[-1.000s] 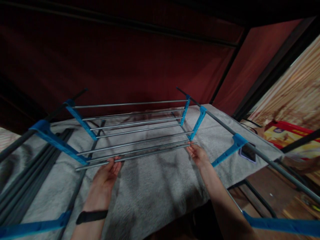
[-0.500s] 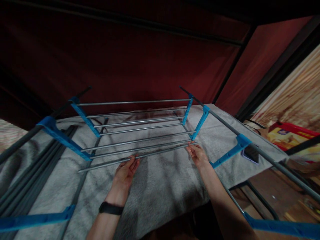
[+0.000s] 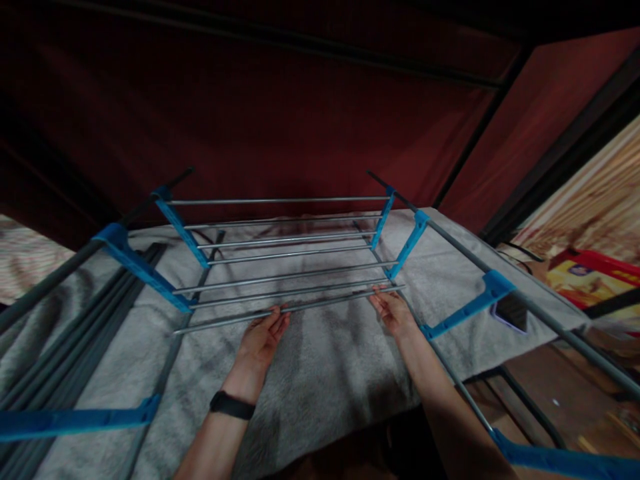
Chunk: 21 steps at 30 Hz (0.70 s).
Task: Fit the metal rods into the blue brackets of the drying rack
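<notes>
A loose grey metal tube (image 3: pixel 325 303) lies between my two hands, in front of a rack of grey tubes and blue plastic brackets. My left hand (image 3: pixel 265 337), with a black band on its wrist, pinches the tube left of its middle. My right hand (image 3: pixel 393 312) grips it close to the right end. Just beyond it, several crossbars (image 3: pixel 300 272) span the rack. The tube's left end rests over or just above a dark side rail (image 3: pixel 167 363); I cannot tell whether they touch. A blue bracket (image 3: pixel 463 303) stands right of my right hand.
A bundle of grey tubes (image 3: pixel 85 347) lies at left on the grey cloth (image 3: pixel 320 380). A phone (image 3: pixel 510 315) sits near the right edge. A red and yellow box (image 3: pixel 590 283) is beyond it. Dark red fabric (image 3: pixel 300 113) closes off the back.
The camera view has shifted slightly, so the rack appears a little further right. Both hands keep hold of the tube, which stays nearly in place relative to the rack.
</notes>
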Motion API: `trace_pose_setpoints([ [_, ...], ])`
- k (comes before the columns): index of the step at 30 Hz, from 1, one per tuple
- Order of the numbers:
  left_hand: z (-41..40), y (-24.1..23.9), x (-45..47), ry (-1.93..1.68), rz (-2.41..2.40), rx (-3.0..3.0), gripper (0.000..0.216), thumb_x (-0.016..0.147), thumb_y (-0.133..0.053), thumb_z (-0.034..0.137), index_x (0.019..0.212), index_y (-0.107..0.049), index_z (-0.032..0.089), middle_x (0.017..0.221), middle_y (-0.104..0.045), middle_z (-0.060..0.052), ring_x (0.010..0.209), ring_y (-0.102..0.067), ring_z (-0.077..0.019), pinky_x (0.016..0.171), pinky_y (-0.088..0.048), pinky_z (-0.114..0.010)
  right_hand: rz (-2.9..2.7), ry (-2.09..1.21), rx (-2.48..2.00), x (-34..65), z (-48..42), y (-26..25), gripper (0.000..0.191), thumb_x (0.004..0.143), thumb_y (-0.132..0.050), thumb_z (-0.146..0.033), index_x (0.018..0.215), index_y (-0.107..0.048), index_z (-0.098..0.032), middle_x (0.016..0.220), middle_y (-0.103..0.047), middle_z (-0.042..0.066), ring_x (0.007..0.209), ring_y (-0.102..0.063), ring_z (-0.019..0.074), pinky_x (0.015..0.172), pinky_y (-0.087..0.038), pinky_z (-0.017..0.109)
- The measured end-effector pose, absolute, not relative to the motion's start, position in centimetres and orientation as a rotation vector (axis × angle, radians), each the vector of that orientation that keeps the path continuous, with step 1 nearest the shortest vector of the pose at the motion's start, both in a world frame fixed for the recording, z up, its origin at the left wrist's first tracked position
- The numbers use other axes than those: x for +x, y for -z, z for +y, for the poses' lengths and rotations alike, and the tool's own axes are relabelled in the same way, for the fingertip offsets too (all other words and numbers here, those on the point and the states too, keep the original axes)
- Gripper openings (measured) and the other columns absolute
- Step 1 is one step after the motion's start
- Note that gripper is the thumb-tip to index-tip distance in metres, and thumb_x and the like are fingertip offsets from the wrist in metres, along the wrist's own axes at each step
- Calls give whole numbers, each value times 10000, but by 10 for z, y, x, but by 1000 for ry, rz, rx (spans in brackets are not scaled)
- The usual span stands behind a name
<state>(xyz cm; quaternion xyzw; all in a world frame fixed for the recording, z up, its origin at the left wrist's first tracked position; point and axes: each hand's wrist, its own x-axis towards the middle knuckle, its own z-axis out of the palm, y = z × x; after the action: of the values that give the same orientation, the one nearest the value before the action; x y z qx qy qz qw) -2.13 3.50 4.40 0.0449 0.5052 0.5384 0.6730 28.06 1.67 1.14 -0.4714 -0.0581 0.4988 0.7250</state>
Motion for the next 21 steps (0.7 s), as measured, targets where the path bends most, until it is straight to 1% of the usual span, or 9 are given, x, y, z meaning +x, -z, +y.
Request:
trace_pose_setpoints([
  [4,35,-43,-22,-1197,1132,109,206,929,-552,-27,841,-666,120,745,-730,-56,684,-737,-144,687,-629,-235,-99,-1129,-1051,282,17,-13,278,756,-693,67,779,-630,-202,763,-757,-16,693,-734,105,732,-648,213],
  [8,33,-41,-21,-1199,1108,129,227,949,-531,-13,821,-661,120,766,-726,-66,687,-727,-140,705,-622,-241,-83,-1147,-1068,286,16,-13,230,799,-673,35,782,-640,-192,746,-752,-12,664,-724,107,695,-651,213],
  [11,31,-39,-21,-1196,1081,116,201,940,-553,-10,827,-664,114,771,-721,-79,695,-727,-157,707,-620,-261,-77,-1149,-1079,291,15,-10,214,842,-628,19,781,-648,-185,734,-744,-8,660,-719,106,687,-653,211],
  [15,28,-35,-19,-1189,1084,108,171,932,-580,5,818,-646,115,774,-716,-100,713,-739,-180,708,-620,-273,-97,-1164,-1121,296,14,-6,237,858,-587,27,778,-651,-187,749,-744,7,692,-727,112,705,-659,223],
  [21,21,-28,-14,-1100,1093,157,130,960,-556,69,851,-617,107,825,-734,-138,750,-749,-193,684,-617,-277,-109,-1196,-1193,300,12,2,246,869,-563,32,788,-648,-183,752,-733,-6,721,-736,109,781,-665,268],
])
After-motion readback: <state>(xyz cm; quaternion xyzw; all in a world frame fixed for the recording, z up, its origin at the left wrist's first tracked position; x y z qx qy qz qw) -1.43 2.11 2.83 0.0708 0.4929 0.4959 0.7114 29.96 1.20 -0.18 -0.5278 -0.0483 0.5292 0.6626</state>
